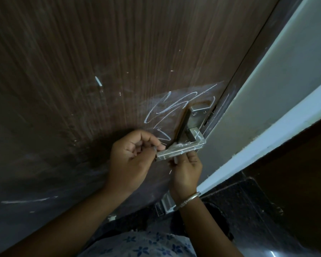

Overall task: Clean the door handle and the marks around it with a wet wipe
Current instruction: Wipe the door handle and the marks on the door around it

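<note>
A metal lever door handle point(182, 148) juts from its plate point(195, 115) at the right edge of a dark wood door point(82, 71). White scribbled marks point(167, 108) cover the door just left of the plate, and white streaks lie along the lever. My left hand point(130, 158) has curled fingers and pinches the lever's free end. Just under the lever, my right hand point(187, 171) pinches a small white stub point(175, 160) in its fingertips. No wet wipe is in view.
Stray white streaks point(98, 81) mark the door higher up, and a long one point(26, 200) lies low on the left. A pale door frame point(267, 89) runs along the right. A dark speckled floor point(239, 201) and a metal fitting point(167, 203) lie below.
</note>
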